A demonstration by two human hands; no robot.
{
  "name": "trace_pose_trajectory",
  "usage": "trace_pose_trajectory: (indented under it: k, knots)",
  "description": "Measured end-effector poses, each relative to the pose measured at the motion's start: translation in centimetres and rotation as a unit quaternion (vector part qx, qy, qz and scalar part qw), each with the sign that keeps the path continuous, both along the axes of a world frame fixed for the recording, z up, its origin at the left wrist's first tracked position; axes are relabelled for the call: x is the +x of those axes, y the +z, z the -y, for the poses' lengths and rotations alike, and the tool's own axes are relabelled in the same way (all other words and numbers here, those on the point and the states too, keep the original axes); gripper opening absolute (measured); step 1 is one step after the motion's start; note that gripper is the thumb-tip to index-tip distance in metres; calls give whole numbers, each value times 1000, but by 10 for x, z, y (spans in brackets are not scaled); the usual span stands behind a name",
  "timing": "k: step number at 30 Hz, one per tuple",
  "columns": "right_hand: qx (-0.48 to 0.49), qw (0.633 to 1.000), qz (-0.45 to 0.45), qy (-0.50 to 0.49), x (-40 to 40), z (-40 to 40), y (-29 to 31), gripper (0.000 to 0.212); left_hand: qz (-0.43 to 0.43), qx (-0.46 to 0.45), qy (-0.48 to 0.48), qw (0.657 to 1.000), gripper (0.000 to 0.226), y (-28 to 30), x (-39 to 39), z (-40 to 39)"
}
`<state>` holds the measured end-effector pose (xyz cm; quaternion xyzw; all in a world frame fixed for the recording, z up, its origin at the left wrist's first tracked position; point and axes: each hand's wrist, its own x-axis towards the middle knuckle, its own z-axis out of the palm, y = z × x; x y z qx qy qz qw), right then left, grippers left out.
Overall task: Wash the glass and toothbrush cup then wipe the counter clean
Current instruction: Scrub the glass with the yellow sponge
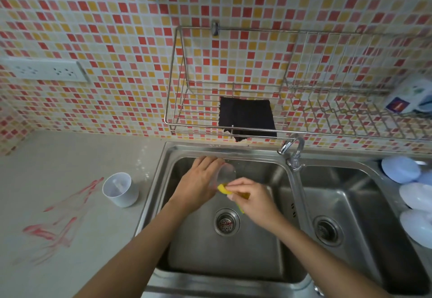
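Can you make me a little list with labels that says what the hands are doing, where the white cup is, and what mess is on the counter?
left hand: holds the clear glass over the left sink basin
right hand: rubs a yellow sponge on the glass
toothbrush cup: white, upright on the counter, left of the sink
mess: red smears on the counter
dark cloth: hangs on the wire rack
tap: no water seen running

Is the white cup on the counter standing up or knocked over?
Standing up. The white cup sits on its base on the counter, open mouth facing up.
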<state>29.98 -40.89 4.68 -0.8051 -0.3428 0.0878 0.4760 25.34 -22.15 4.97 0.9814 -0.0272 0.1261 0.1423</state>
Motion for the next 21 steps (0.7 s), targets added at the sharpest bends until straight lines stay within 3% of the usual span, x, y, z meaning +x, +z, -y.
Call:
trace_pose_trajectory:
  k: [1,3,5,9,16,21]
  knots:
    - [-33,995,88,14,7,3,0,25,-4,5,-8,1000,68,0,1,-1]
    - [-120,947,296,33,19,5,1,33,-17,6,-30,999,72,1,3,-1]
    - [-174,911,371,36,21,4,2,39,-13,-2,-40,999,75,3,6,-3]
    - [-182,907,376,59,18,3,0,33,-22,-41,-64,997,63,11,9,-9]
    - [-146,905,398,17,15,1,4,15,-136,-216,-25,967,94,26,3,-13]
    - [-116,932,341,29,9,-9,17,19,-68,-231,14,970,94,12,0,-15]
